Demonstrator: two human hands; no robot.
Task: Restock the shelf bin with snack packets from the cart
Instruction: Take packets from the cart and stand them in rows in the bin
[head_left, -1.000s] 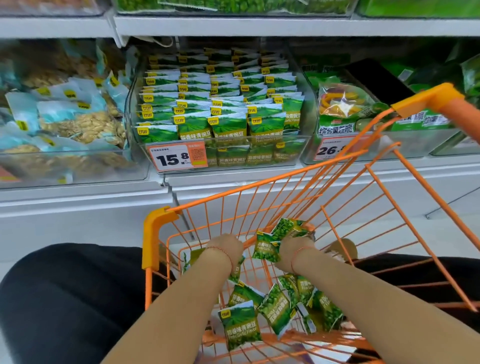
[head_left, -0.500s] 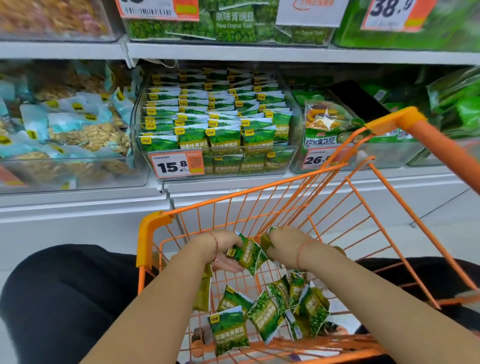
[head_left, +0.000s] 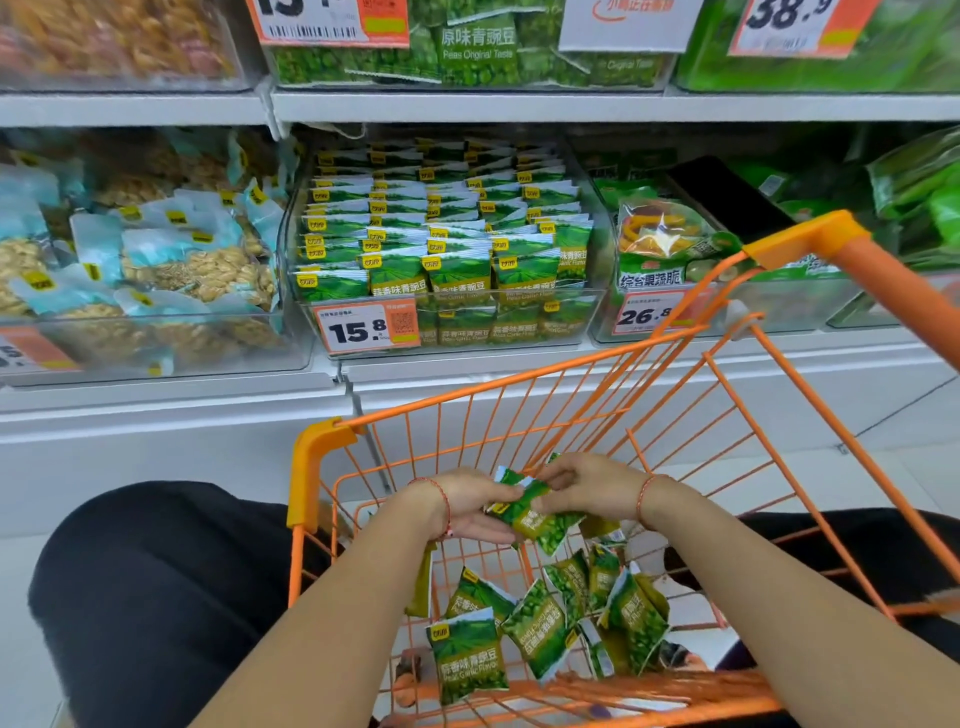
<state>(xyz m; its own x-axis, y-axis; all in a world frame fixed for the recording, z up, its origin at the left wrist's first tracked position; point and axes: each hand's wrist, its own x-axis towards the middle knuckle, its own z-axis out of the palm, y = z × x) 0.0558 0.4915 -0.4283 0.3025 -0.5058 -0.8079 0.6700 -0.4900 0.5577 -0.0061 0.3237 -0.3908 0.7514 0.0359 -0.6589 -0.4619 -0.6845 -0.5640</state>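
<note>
Both hands meet over the orange cart, sharing a small bunch of green snack packets. The left hand lies palm-up beneath the bunch, its thumb curled over the top edge, while the right hand pinches the same bunch from the other side, fingers bent down onto the foil. Just below the grip, more loose packets lie scattered on the cart's wire floor, some face-up, some on edge. Well above and beyond the grip sits the clear shelf bin behind the 15.8 price tag, already holding rows of matching packets standing upright, nearly full at the front. The packets look light, puffed with air, and their glossy film is likely slippery, so a stack pressed flat between thumb and fingers could fan out or squirt loose. A hold across the flat faces near the middle, with the sealed edges lined up, should keep the bunch together better than a pinch at one corner. The contents seem to be small dry peas, so a moderate squeeze probably does no harm, though hard pressure might burst a seal. The bin's front wall looks low enough to drop the packets in from above.
</note>
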